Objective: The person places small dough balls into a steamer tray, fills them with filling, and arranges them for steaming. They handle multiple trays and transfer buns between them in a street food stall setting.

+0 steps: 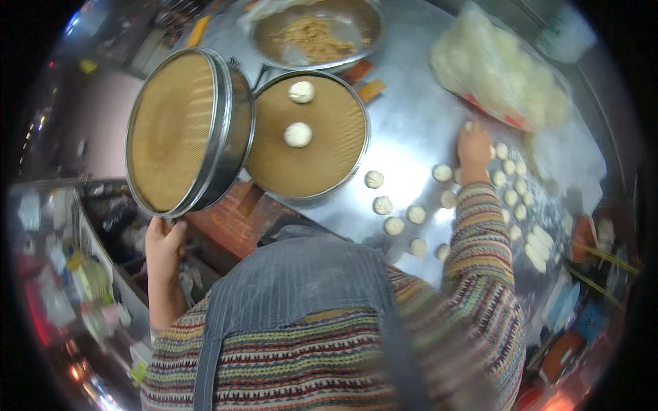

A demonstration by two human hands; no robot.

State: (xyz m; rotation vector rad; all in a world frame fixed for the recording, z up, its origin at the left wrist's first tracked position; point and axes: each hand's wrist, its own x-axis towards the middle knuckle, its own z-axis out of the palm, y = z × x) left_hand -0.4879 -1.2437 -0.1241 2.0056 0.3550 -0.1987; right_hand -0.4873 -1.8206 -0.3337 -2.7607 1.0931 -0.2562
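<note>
My left hand (165, 239) grips the lower rim of a round metal steamer tray (169, 131) with a tan mesh base, tilted up on its side at the left. Beside it a second round mesh tray (308, 172) lies flat, with two white dough buns (297, 134) on it. At the right my right hand (474, 146) reaches over the metal table, its fingertips at a small pale piece of dough (468, 125); whether they grip it is blurred. Several filled dough balls (394, 226) lie left of my right forearm, and several smaller dough pieces (510, 198) lie right of it.
A metal bowl (318, 38) with a tan crumbly filling stands behind the flat tray. A large clear bag (498, 72) of pale contents lies at the back right. Flour and elongated dough pieces (537, 246) are at the right. Chopsticks (606, 257) stick out near the right edge.
</note>
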